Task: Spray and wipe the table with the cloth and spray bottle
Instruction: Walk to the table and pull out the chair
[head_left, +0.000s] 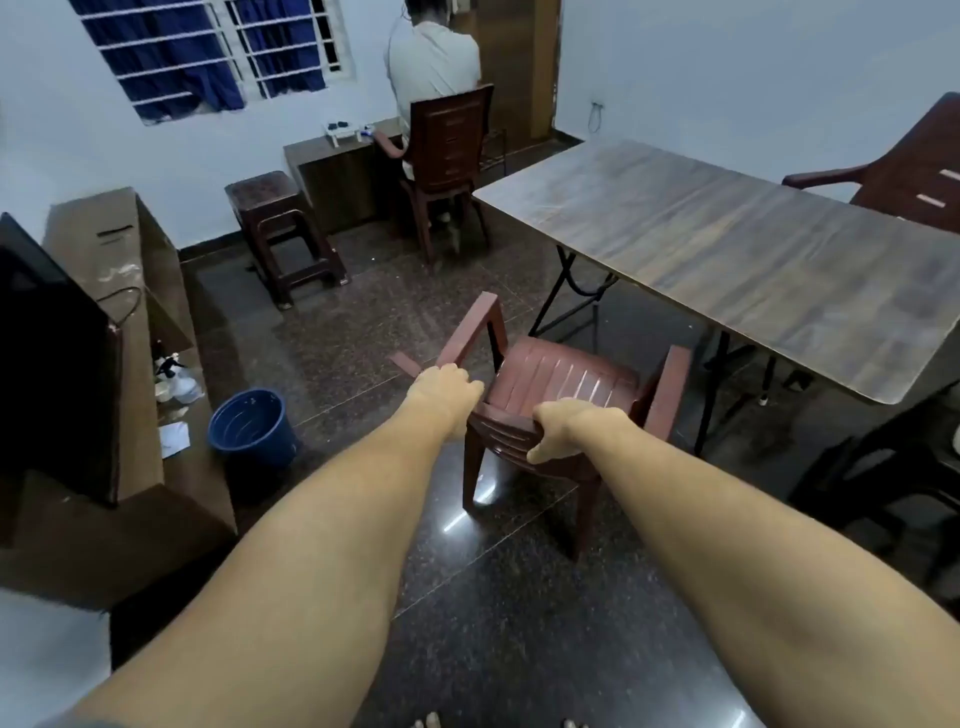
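Note:
A long wooden folding table (737, 244) stands at the right with nothing on it. In front of me is a brown plastic armchair (561, 379), its back toward me. My left hand (444, 395) grips the left end of the chair's backrest. My right hand (566, 431) curls over the top edge of the backrest. A clear spray bottle (179, 379) with a dark trigger head stands on the low wooden unit at the left. I cannot make out a cloth.
A blue bucket (252, 428) sits on the dark floor left of the chair. A brown stool (283, 234) and a person seated on a chair (447, 150) are at the back. Another chair (914, 171) stands behind the table. A dark screen (57, 364) is at far left.

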